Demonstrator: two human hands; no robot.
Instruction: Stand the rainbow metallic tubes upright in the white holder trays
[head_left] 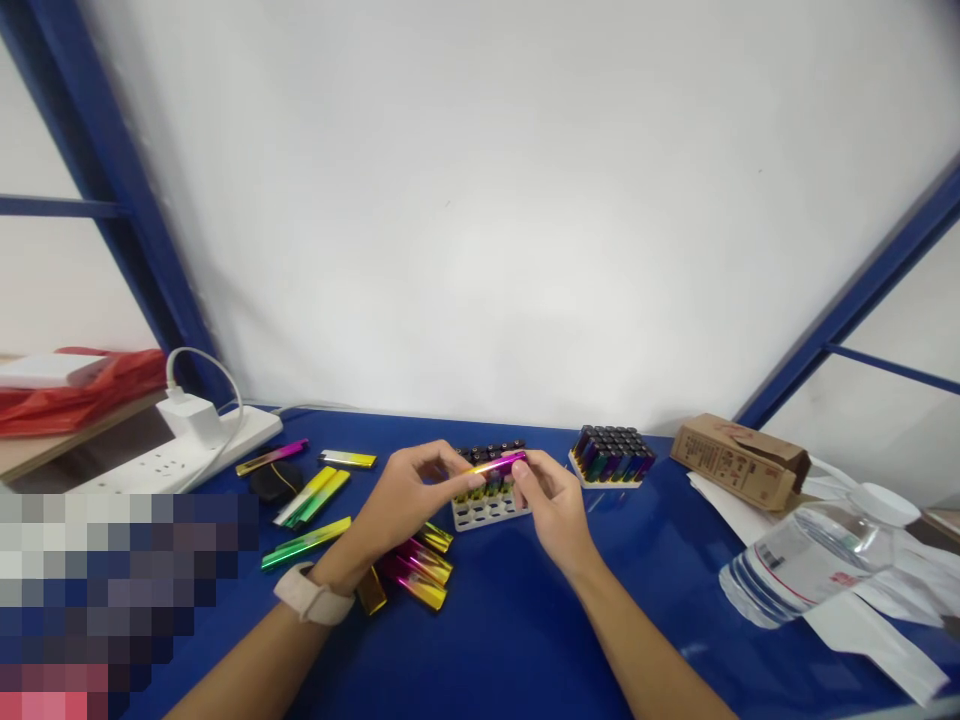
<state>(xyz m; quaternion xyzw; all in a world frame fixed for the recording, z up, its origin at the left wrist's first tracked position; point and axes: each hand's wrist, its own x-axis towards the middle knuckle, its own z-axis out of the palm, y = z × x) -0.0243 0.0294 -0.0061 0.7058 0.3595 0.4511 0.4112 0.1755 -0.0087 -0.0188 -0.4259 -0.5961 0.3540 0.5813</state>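
Between my two hands, a shiny tube coloured purple and yellow [499, 466] lies nearly level. My left hand [420, 490] pinches its yellow end, and my right hand [551, 500] has fingers on its purple end. Just behind and below them stands a white rack with round holes [491, 512], its back part filled with dark-topped tubes and its front holes bare. Several purple and yellow tubes [420, 572] lie by my left wrist. Green and yellow tubes [307, 542] are scattered farther left.
A second rack full of black-topped tubes [613, 455] stands to the right. Beyond it are a cardboard box [739, 460], a water bottle [817, 550] and white papers [862, 635]. At the left are a white power strip [172, 465] and a black round object [275, 483].
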